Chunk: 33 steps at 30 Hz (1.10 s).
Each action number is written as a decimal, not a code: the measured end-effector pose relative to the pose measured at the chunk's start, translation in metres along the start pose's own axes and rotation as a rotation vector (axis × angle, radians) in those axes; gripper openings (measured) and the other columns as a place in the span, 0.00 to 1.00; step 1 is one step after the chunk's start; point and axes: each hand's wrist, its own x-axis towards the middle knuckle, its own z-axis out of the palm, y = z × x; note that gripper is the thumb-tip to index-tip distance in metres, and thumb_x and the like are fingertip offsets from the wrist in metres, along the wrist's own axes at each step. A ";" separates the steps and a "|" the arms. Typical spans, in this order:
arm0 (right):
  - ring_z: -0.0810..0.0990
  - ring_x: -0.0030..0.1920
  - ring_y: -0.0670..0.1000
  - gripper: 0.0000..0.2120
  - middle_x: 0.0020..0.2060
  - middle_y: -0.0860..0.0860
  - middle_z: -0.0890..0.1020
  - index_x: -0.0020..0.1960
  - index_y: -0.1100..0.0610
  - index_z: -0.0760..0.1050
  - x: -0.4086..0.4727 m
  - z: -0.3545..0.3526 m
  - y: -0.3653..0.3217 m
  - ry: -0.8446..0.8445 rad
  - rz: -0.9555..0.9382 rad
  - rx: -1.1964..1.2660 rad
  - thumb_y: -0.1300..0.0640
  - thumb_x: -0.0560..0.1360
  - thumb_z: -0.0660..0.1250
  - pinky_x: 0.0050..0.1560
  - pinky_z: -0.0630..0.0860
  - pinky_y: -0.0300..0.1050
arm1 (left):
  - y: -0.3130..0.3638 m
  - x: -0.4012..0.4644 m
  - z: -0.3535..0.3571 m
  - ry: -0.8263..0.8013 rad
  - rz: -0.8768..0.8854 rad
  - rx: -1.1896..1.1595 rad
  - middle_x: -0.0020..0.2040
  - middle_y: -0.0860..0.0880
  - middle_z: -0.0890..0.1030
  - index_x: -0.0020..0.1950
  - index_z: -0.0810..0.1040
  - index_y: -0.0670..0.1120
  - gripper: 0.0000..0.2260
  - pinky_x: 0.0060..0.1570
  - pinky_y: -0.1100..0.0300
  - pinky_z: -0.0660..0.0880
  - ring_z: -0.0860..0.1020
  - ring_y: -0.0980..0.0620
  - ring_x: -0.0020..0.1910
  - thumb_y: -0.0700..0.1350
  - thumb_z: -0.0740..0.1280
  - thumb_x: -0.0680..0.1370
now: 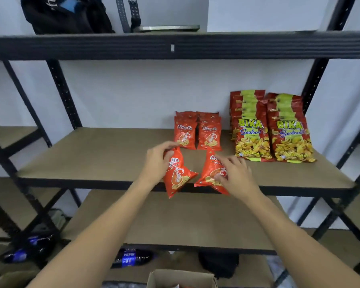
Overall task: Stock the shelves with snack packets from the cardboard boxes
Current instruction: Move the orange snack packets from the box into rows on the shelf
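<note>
While my left hand (157,161) grips one small orange prawn-snack packet (178,173) tilted at the brown shelf board's (92,159) edge, my right hand (235,175) pinches its twin (211,173), both just before the standing rows (197,134).

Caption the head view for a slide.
Both hands, left and right, set orange prawn-snack packets on the middle shelf.

Each hand (left (157,161), right (235,173)) grips an orange packet at the shelf (92,154) edge.
</note>
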 end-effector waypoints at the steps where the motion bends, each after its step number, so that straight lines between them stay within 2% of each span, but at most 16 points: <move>1: 0.62 0.73 0.56 0.33 0.71 0.52 0.69 0.79 0.45 0.58 0.011 -0.002 -0.003 -0.027 0.026 -0.015 0.46 0.79 0.67 0.71 0.63 0.57 | -0.003 0.014 -0.001 -0.038 0.003 0.014 0.53 0.55 0.82 0.62 0.81 0.52 0.13 0.46 0.75 0.73 0.78 0.64 0.49 0.39 0.65 0.81; 2: 0.62 0.73 0.57 0.32 0.71 0.52 0.68 0.79 0.45 0.58 0.022 -0.003 -0.006 -0.054 0.045 -0.027 0.46 0.79 0.67 0.71 0.63 0.58 | -0.006 0.028 -0.002 -0.075 0.017 0.037 0.54 0.55 0.82 0.61 0.81 0.51 0.12 0.46 0.76 0.73 0.79 0.63 0.49 0.39 0.64 0.81; 4: 0.62 0.73 0.58 0.33 0.72 0.53 0.68 0.79 0.44 0.58 0.041 -0.004 -0.010 -0.131 0.075 -0.037 0.46 0.78 0.68 0.71 0.63 0.59 | -0.013 0.050 0.000 -0.153 0.038 0.086 0.56 0.53 0.83 0.61 0.81 0.51 0.12 0.49 0.68 0.76 0.80 0.58 0.52 0.40 0.64 0.82; 8: 0.61 0.75 0.59 0.33 0.74 0.54 0.66 0.79 0.42 0.58 0.070 -0.001 -0.017 -0.251 0.144 -0.027 0.46 0.78 0.68 0.73 0.63 0.61 | -0.028 0.081 0.010 -0.348 0.002 0.134 0.60 0.53 0.81 0.61 0.80 0.54 0.11 0.52 0.57 0.80 0.80 0.57 0.51 0.42 0.63 0.82; 12: 0.59 0.75 0.61 0.31 0.76 0.55 0.63 0.78 0.38 0.58 0.085 0.007 -0.015 -0.332 0.158 -0.017 0.52 0.79 0.65 0.74 0.61 0.63 | -0.043 0.094 0.024 -0.413 -0.003 0.158 0.62 0.52 0.80 0.62 0.80 0.53 0.12 0.54 0.61 0.76 0.80 0.54 0.56 0.42 0.63 0.83; 15: 0.57 0.76 0.60 0.32 0.77 0.54 0.62 0.77 0.36 0.57 0.092 0.011 -0.014 -0.366 0.177 0.018 0.54 0.78 0.63 0.74 0.59 0.64 | -0.046 0.093 0.032 -0.379 -0.016 0.206 0.57 0.52 0.82 0.64 0.78 0.55 0.12 0.45 0.56 0.81 0.81 0.54 0.39 0.44 0.61 0.83; 16: 0.57 0.77 0.60 0.31 0.77 0.54 0.62 0.78 0.38 0.58 0.095 0.011 -0.016 -0.358 0.176 0.015 0.53 0.78 0.62 0.74 0.59 0.64 | -0.045 0.092 0.034 -0.345 0.010 0.263 0.57 0.53 0.82 0.65 0.77 0.56 0.12 0.47 0.54 0.81 0.80 0.54 0.38 0.46 0.60 0.83; 17: 0.57 0.77 0.59 0.29 0.78 0.53 0.62 0.78 0.41 0.58 0.096 0.013 -0.019 -0.342 0.163 0.001 0.51 0.79 0.61 0.75 0.59 0.64 | -0.045 0.088 0.036 -0.305 0.045 0.333 0.59 0.53 0.81 0.66 0.77 0.55 0.13 0.52 0.52 0.80 0.80 0.54 0.43 0.47 0.59 0.84; 19: 0.55 0.78 0.57 0.27 0.79 0.52 0.60 0.79 0.44 0.58 0.096 0.020 -0.026 -0.294 0.129 -0.033 0.47 0.81 0.57 0.75 0.56 0.62 | -0.045 0.077 0.042 -0.245 0.084 0.444 0.67 0.52 0.77 0.69 0.75 0.53 0.16 0.64 0.49 0.73 0.78 0.50 0.60 0.50 0.57 0.84; 21: 0.52 0.80 0.55 0.27 0.80 0.52 0.57 0.80 0.47 0.56 0.095 0.031 -0.029 -0.270 0.110 -0.071 0.43 0.83 0.52 0.76 0.52 0.59 | -0.045 0.067 0.048 -0.267 0.035 0.528 0.73 0.50 0.71 0.73 0.71 0.51 0.18 0.71 0.49 0.64 0.69 0.47 0.71 0.51 0.55 0.84; 23: 0.47 0.80 0.55 0.29 0.81 0.52 0.54 0.81 0.48 0.52 0.093 0.044 -0.027 -0.283 0.115 -0.124 0.39 0.83 0.48 0.77 0.48 0.59 | -0.051 0.061 0.056 -0.333 -0.023 0.597 0.78 0.48 0.63 0.77 0.64 0.50 0.21 0.76 0.48 0.54 0.59 0.47 0.77 0.52 0.52 0.84; 27: 0.42 0.81 0.56 0.30 0.81 0.52 0.49 0.82 0.48 0.46 0.084 0.057 -0.014 -0.319 0.126 -0.130 0.38 0.83 0.44 0.79 0.45 0.59 | -0.064 0.050 0.068 -0.392 -0.074 0.646 0.82 0.48 0.50 0.81 0.53 0.52 0.24 0.77 0.49 0.42 0.46 0.48 0.80 0.53 0.47 0.85; 30: 0.43 0.81 0.56 0.30 0.81 0.51 0.49 0.82 0.47 0.45 0.081 0.060 -0.009 -0.298 0.103 -0.118 0.38 0.83 0.45 0.79 0.45 0.58 | -0.063 0.045 0.073 -0.352 -0.043 0.700 0.81 0.48 0.50 0.81 0.54 0.53 0.24 0.77 0.50 0.41 0.46 0.48 0.80 0.54 0.46 0.85; 33: 0.44 0.81 0.57 0.30 0.81 0.52 0.50 0.82 0.47 0.47 0.087 0.059 -0.007 -0.327 0.101 -0.101 0.38 0.83 0.46 0.79 0.45 0.59 | -0.060 0.051 0.073 -0.395 -0.052 0.712 0.81 0.48 0.51 0.81 0.53 0.53 0.24 0.78 0.49 0.41 0.46 0.48 0.80 0.54 0.47 0.85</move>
